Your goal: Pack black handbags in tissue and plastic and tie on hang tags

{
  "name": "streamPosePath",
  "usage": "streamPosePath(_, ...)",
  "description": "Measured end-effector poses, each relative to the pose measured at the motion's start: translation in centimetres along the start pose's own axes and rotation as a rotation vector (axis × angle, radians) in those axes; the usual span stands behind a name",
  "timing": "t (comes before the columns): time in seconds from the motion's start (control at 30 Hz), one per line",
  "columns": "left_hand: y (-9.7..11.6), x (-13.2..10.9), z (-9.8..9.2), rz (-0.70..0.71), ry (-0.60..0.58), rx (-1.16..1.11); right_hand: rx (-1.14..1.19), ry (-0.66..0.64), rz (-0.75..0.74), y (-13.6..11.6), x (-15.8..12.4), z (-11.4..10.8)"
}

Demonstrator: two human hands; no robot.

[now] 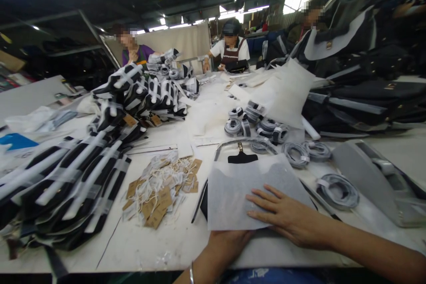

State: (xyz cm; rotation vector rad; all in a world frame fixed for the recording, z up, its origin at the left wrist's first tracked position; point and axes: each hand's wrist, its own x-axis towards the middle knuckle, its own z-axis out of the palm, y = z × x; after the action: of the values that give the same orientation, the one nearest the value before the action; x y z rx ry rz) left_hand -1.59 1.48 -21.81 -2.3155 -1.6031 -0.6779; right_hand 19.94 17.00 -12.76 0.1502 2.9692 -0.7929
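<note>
1. White sheet [229, 195]: it lies over the front of a black bag [242, 159] at the near edge of the table [133, 248], right in front of me, a little right of the middle.
2. My right hand [291, 219] rests on the sheet's near right part, palm down, fingers spread and fairly straight. I press on the paper there without closing round anything.
3. My left hand [229, 244] is at the sheet's near edge, its fingers hidden beneath the paper, so I cannot tell how far open they are or whether they hold anything. A bracelet [191, 273] circles that wrist.
4. Past the sheet's far edge I see a dark flap of the bag with a gold clasp [240, 147], and a wrapped handle [221, 144] arching around it.
5. To my left, near the bag, is a loose heap of brown tags [158, 206] with white strings. Further left lie black bundles [75, 182] with long white strips across them.
6. On my right sit wrapped coils [296, 154], one coil [337, 191] nearer me than the others, and beyond it a grey device [372, 182].
7. Farther off, more white sheets [282, 93] lie heaped, and a person in a dark red apron [232, 55] is at the table's far side.
</note>
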Motion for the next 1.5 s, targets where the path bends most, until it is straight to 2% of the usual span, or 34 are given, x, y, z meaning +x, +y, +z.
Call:
streamPosePath(0.1,0.0,-0.2,0.1,0.032,-0.044,-0.005,0.017,0.013,-0.004,0.2,-0.2,0.4)
streamPosePath(0.17,0.1,0.2,0.0,0.013,-0.024,0.027,0.035,0.035,-0.007,0.3,-0.2,0.7)
streamPosePath(0.3,0.1,1.0,-1.4,0.0,0.009,0.049,0.063,0.05,0.008,0.5,-0.1,0.7)
streamPosePath(0.37,0.1,1.1,-3.1,0.017,-0.038,-0.029,0.069,0.053,0.013,0.5,-0.1,0.5)
streamPosePath(0.5,-0.1,1.7,-8.2,0.031,-0.09,-0.342,0.081,0.045,0.02,0.5,-0.2,0.2)
streamPosePath(0.57,-0.2,3.2,-10.3,0.012,-0.056,-0.427,0.082,0.048,0.026,0.4,-0.2,0.2)
streamPosePath(0.63,-0.4,5.3,-10.9,-0.01,-0.055,-0.459,0.08,0.055,0.036,0.3,-0.1,0.2)
streamPosePath(0.7,-0.8,7.3,-9.7,-0.042,-0.109,-0.474,0.08,0.052,0.042,0.2,-0.1,0.2)
streamPosePath(0.77,-1.6,8.4,-7.3,-0.065,-0.192,-0.451,0.095,0.038,0.035,0.3,-0.3,0.1)
streamPosePath(0.87,-2.9,7.9,-3.5,-0.122,-0.245,-0.364,0.19,0.047,0.024,0.9,-0.7,0.0)
streamPosePath(0.93,-3.3,6.9,-2.0,-0.139,-0.25,-0.353,0.282,0.101,0.081,1.5,-0.9,0.2)
streamPosePath(1.07,-3.1,5.8,-1.6,-0.165,-0.243,-0.361,0.311,0.235,0.223,2.2,-0.8,1.5)
streamPosePath(1.23,-2.9,6.3,-2.0,-0.193,-0.233,-0.385,0.131,0.27,0.159,2.2,-0.1,2.6)
streamPosePath(1.5,-2.9,6.1,-1.8,-0.204,-0.234,-0.412,0.033,0.302,0.082,2.4,0.2,2.7)
